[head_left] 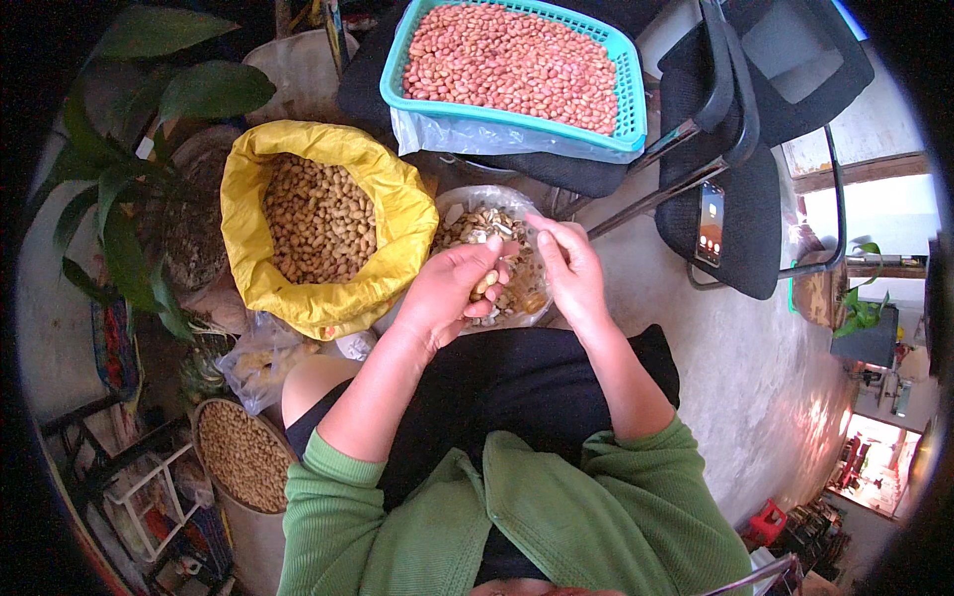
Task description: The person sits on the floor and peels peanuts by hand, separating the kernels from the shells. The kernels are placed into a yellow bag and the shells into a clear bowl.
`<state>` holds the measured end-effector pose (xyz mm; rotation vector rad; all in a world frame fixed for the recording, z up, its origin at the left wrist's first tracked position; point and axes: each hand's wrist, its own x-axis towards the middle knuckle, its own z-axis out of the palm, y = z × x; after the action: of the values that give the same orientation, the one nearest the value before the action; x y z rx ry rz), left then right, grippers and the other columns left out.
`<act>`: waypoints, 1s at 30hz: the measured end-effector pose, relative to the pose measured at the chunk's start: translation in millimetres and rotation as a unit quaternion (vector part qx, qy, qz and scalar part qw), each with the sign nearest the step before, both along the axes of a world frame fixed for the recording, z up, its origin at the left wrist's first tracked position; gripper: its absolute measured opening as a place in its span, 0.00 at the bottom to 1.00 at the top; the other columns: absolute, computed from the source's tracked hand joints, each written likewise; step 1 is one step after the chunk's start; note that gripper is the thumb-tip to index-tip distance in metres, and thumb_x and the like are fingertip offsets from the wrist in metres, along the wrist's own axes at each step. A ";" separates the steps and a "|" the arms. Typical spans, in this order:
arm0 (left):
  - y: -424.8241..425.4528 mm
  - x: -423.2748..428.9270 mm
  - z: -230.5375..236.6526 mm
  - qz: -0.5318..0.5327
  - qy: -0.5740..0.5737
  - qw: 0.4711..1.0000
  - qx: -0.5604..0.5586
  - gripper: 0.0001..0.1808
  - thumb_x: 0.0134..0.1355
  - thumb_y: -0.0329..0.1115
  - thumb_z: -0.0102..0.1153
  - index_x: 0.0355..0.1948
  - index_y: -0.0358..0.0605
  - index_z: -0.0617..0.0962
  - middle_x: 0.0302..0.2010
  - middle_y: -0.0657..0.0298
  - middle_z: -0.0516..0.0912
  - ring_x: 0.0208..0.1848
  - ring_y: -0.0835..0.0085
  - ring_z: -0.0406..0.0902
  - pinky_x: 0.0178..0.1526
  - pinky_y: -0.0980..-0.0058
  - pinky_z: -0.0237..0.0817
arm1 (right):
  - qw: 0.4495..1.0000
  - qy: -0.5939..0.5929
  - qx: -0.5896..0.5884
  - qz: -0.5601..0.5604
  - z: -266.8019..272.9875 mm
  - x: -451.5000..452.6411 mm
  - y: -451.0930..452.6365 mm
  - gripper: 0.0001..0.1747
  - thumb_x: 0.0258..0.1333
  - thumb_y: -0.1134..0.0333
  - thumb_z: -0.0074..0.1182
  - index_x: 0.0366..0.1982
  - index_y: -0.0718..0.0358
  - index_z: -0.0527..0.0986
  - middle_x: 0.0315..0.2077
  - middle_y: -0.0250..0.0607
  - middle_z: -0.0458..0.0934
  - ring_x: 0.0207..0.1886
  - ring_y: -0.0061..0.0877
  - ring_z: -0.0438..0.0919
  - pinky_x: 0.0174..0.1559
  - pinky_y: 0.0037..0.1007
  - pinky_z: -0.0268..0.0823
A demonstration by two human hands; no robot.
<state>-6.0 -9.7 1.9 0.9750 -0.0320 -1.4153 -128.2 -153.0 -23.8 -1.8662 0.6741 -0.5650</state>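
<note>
My left hand [463,287] curls around several unshelled peanuts [486,283], with thumb and forefinger close together. To its right, my right hand [572,261] is raised with the thumb against the bent forefinger; whether something small sits between them is hidden. Both hands hover above a container lined with clear plastic [533,287], which holds broken peanut shells [488,222]. Left of it stands a yellow woven sack [395,186], its rim rolled down, full of unshelled peanuts [320,223]. A turquoise plastic basket [514,123] of shelled pink peanuts [507,63] rests beyond my hands.
The basket stands on plastic sheeting over a black chair [574,171]. A lit phone [710,223] lies on another black chair seat [745,216] at right. Lower left are a bucket of peanuts [242,454] and a clear plastic bag [261,365]. A leafy plant [123,208] grows at far left.
</note>
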 end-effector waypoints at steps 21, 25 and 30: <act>-0.5 -2.1 -7.1 0.075 -0.039 0.996 -0.009 0.09 0.65 0.37 0.60 0.36 0.41 0.80 0.23 0.70 0.76 0.21 0.86 0.66 0.19 0.88 0.53 | 0.990 -0.037 0.059 0.124 8.7 -3.9 11.9 0.10 0.60 0.77 0.57 0.43 0.63 0.70 0.31 0.30 0.73 0.26 0.10 0.70 0.29 0.15 0.63; -0.9 -3.9 -3.9 0.064 -0.076 0.995 -0.010 0.09 0.64 0.36 0.62 0.38 0.41 0.81 0.24 0.70 0.77 0.20 0.87 0.66 0.19 0.89 0.53 | 0.972 -0.099 0.182 0.110 9.9 1.2 17.8 0.11 0.66 0.71 0.51 0.49 0.62 0.69 0.29 0.27 0.68 0.23 0.10 0.62 0.26 0.15 0.58; -0.5 -7.7 -0.9 0.039 -0.130 0.991 0.003 0.10 0.67 0.37 0.58 0.42 0.41 0.80 0.26 0.69 0.77 0.23 0.86 0.68 0.20 0.88 0.54 | 0.899 -0.070 0.406 0.151 20.1 -2.5 14.6 0.25 0.73 0.59 0.40 0.64 0.65 0.63 0.28 0.27 0.64 0.25 0.11 0.57 0.28 0.15 0.53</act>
<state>-13.7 -10.2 1.0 1.1492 -0.1804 -1.2116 -130.8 -138.4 -3.7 -1.0917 0.4113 -0.1575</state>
